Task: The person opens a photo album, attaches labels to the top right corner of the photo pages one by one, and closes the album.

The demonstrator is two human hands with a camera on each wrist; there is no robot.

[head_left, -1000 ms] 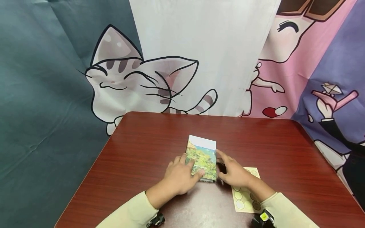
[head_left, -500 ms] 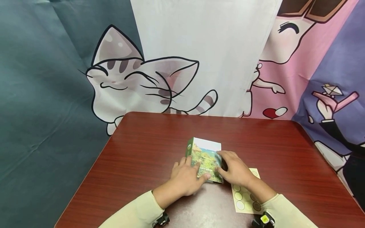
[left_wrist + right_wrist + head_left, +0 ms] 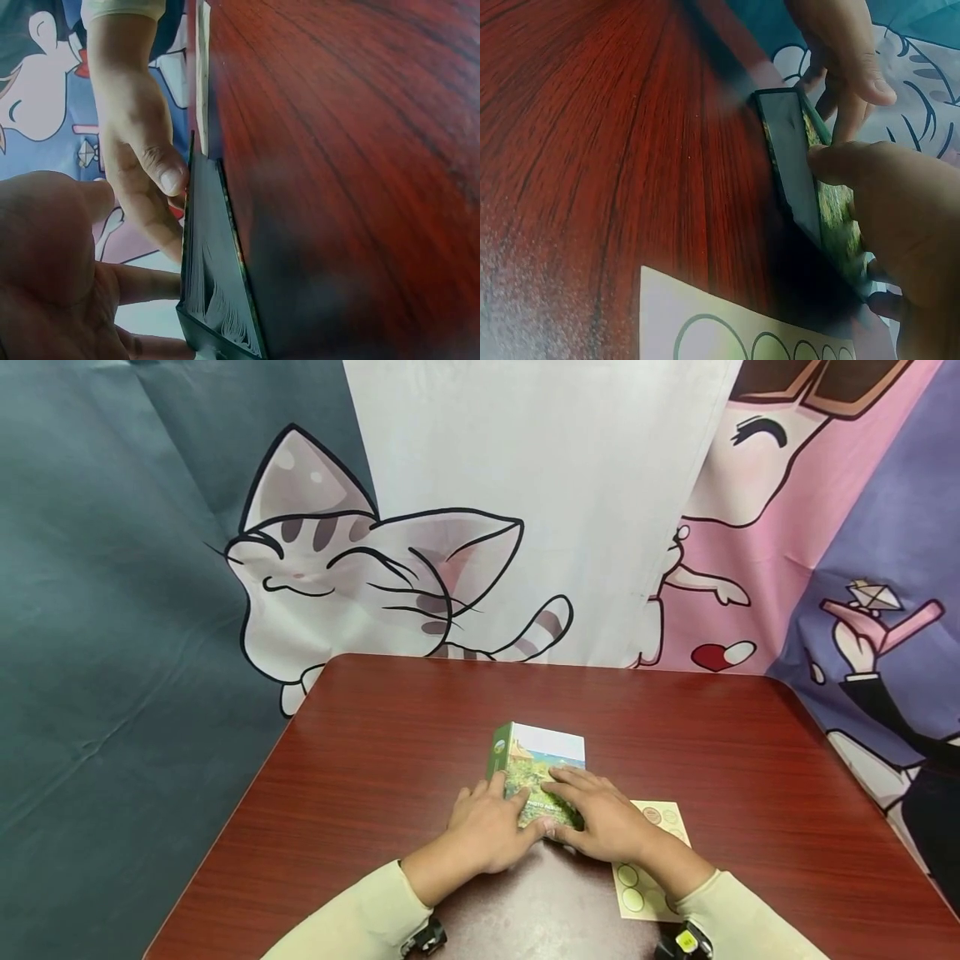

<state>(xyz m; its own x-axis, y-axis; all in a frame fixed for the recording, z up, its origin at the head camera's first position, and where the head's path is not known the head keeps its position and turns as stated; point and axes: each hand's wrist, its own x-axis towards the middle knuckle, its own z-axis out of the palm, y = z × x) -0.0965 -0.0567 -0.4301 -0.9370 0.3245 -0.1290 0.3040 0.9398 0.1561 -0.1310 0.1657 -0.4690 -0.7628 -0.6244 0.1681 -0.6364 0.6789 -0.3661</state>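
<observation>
A thick photo album (image 3: 547, 742) with a green spine and a garden picture on its cover lies closed on the table. My left hand (image 3: 487, 831) rests along its spine side, the index finger and thumb extended over the cover. On the cover's right part lies my right hand (image 3: 611, 820), fingers spread and thumb near the front edge. The two thumbs meet there in the head view. In the left wrist view the album's page edges (image 3: 214, 277) show between dark covers. The right wrist view shows my right thumb (image 3: 832, 163) against the cover's edge.
A pale yellow sheet of round stickers (image 3: 633, 897) lies on the reddish-brown table (image 3: 375, 752), partly under the right forearm. Behind the table hangs a cloth backdrop (image 3: 540, 460) with cartoon cats.
The album has shifted slightly to the right, its green spine coming into sight. My left hand moved along with it. The right hand went from the album's right side onto its cover.
</observation>
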